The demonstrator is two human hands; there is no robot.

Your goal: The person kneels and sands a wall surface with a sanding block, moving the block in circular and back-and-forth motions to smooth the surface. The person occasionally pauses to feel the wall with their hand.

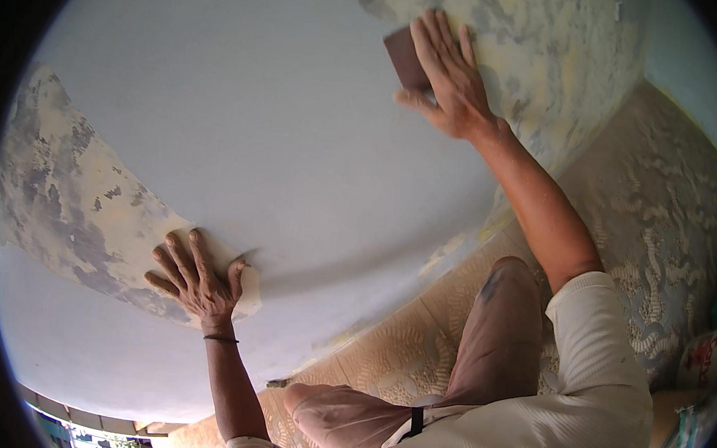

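My right hand (pixel 453 82) lies over a dark brown piece of sandpaper (pixel 405 57), pressing it against the pale grey wall (pixel 267 107). The sheet's left part sticks out past the fingers, and the rest is hidden under the hand; the hand looks slightly blurred. It sits at the edge of a large mottled patch (pixel 547 57) of cream and grey filler. Lower left, my left hand (pixel 198 276) rests with its fingers spread on another blotchy filler patch (pixel 65 187), holding nothing. A thin dark band circles that wrist.
A patterned tile floor (pixel 640 241) meets the wall's base along a curved line. My bent knees (pixel 506 319) are close to the wall. At the right rim stand a white sack or container (pixel 704 362) with red print and a striped bag (pixel 681 441). A small dark object (pixel 278 382) lies at the wall's foot.
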